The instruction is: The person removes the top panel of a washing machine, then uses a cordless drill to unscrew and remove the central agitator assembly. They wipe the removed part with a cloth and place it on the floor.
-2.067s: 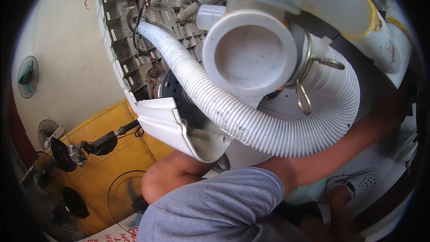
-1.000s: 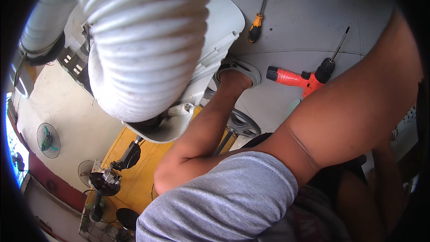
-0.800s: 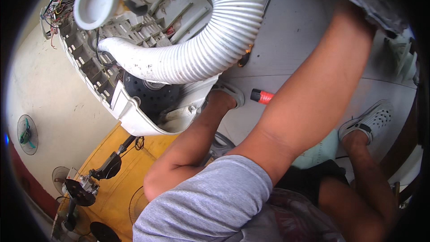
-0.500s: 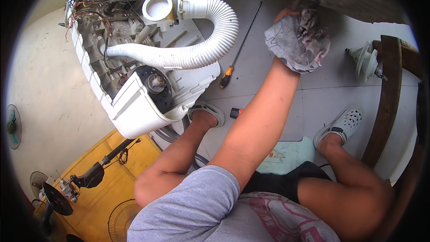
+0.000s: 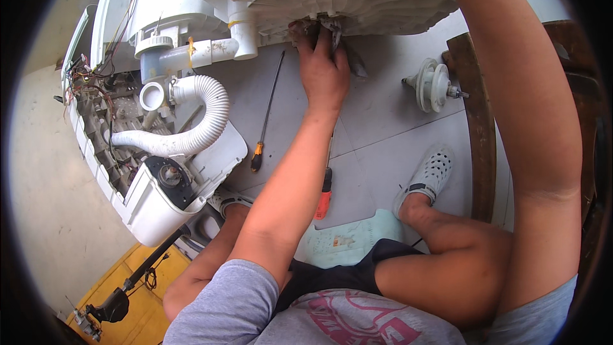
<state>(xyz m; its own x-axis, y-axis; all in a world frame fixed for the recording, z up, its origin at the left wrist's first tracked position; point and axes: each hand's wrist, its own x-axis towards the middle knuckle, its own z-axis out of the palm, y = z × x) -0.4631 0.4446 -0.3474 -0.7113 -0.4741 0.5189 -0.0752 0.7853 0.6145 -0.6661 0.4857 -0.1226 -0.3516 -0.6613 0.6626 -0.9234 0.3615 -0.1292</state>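
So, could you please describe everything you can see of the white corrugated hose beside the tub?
The white corrugated hose looks like ribbed flexible plastic. It starts at a round white open-mouthed fitting, arcs right and down in a tight U-bend, then runs left across the exposed wiring and parts of the opened white appliance housing. Its far end disappears among those parts. It lies left of the long screwdriver with the orange-and-black handle on the grey floor. Neither hand touches it; the left hand is at the tub's rim.

The person is wearing a grey short-sleeved T-shirt point(image 5: 236, 300) with a pink print across the chest, dark shorts point(image 5: 332, 275), and white perforated clogs point(image 5: 429, 174); both forearms and the left hand point(image 5: 324, 71) are showing bare.
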